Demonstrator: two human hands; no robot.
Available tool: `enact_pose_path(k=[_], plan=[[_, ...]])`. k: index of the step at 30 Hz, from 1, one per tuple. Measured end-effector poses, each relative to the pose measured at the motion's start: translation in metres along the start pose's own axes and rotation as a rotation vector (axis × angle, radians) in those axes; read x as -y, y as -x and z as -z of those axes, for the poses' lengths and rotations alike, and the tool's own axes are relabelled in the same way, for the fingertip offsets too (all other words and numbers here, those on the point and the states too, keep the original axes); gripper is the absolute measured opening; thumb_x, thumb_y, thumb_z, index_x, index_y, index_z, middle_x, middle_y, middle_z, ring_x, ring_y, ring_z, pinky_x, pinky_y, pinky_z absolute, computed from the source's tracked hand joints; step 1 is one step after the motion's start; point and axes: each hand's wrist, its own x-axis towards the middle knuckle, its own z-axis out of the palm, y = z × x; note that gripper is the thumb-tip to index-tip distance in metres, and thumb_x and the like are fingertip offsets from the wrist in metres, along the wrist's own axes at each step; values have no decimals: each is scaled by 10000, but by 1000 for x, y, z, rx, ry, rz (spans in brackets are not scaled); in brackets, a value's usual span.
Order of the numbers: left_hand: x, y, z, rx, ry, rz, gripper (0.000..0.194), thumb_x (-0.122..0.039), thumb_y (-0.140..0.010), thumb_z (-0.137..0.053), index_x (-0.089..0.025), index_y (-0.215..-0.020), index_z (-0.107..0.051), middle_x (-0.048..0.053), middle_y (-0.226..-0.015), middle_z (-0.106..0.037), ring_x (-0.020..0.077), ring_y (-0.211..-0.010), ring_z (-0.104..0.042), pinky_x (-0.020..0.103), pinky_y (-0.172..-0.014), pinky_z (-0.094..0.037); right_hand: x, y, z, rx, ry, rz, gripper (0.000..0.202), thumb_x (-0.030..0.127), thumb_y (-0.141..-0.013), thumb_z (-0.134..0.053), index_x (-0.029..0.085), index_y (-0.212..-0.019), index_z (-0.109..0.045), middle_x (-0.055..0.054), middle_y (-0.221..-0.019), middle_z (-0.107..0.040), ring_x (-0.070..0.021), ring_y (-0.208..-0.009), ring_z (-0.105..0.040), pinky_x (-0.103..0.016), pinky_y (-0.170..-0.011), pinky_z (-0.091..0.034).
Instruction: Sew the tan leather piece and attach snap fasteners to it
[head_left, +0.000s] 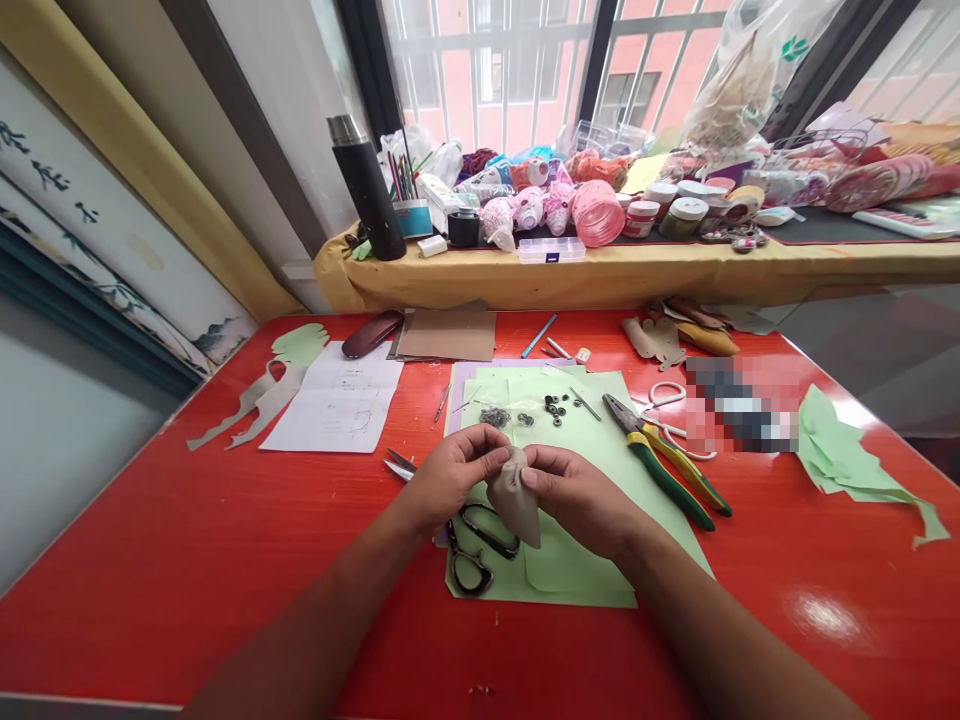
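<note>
Between my two hands hangs a small greyish-beige piece of soft material [517, 510], gathered at the top and pointed at the bottom. My left hand [457, 470] pinches its upper left edge, and my right hand [574, 490] pinches the upper right. Below lie green paper sheets [585, 570]. Black-handled scissors [471, 572] rest under my left hand, their blades poking out to its left. Just beyond my fingers are small metal pieces in a clear bag [495, 417] and several dark snap-like fasteners [555, 408]. A thin metal rod [586, 403] lies beside them.
Pliers with green and yellow handles [667, 470] and white-handled scissors [667, 395] lie right of the paper. A drawn-on white sheet [334, 400] is at left, green scraps [844, 450] at far right. The cluttered windowsill [465, 280] holds a black flask [367, 190] and jars.
</note>
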Motion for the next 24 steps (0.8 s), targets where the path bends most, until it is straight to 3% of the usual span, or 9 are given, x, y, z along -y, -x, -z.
enact_pose_path(k=[6,10,13,16,19,22,24], plan=[[7,-2,-4,-92,-97,-83,281,-439,-869,-757,-179,-891,-653,-11,-798,-610,152,-764,-543,277,-742,-446,-7,-4,5,42,-34,-42,380,487,-810,-877,151,-907,-727,-4,-775,-589,-128,-672,-472,-250,-607,-365],[11,-2,-4,-138,-179,-125,213,-393,-909,-710,-186,-938,-668,13,-895,-646,174,-861,-587,290,-804,-468,-3,-3,3,28,38,-8,374,497,-832,-856,157,-869,-703,-2,-779,-580,-128,-684,-463,-257,-625,-364],[8,1,-4,-293,-261,-221,196,-377,-929,-708,-196,-984,-658,30,-994,-657,185,-943,-599,297,-851,-470,7,1,-1,-53,138,55,365,506,-852,-835,169,-865,-698,-14,-832,-613,-153,-767,-512,-280,-715,-400],[2,8,-7,-395,-289,-334,194,-384,-1000,-631,-203,-932,-628,12,-880,-618,167,-854,-584,293,-806,-477,16,3,-6,-208,235,134,392,545,-841,-826,176,-862,-696,-13,-837,-622,-165,-785,-516,-300,-747,-404],[0,14,-15,-293,-362,-411,154,-338,-1018,-609,-214,-1061,-690,52,-1038,-676,194,-985,-638,317,-871,-518,19,3,-6,-336,306,175,417,576,-845,-802,175,-841,-692,0,-785,-587,-161,-752,-490,-299,-713,-387],[3,16,-20,-163,-474,-449,256,-271,-998,-626,-252,-1240,-707,86,-1320,-663,238,-1218,-621,352,-973,-539,18,1,-3,-337,309,175,408,578,-880,-760,175,-860,-703,2,-770,-584,-158,-738,-494,-298,-704,-400],[6,14,-20,-150,-487,-430,271,-268,-997,-623,-256,-1250,-720,86,-1377,-655,249,-1290,-603,368,-1026,-538,18,0,-2,-304,311,183,395,569,-904,-734,175,-887,-721,-8,-784,-613,-160,-745,-519,-300,-718,-426]])
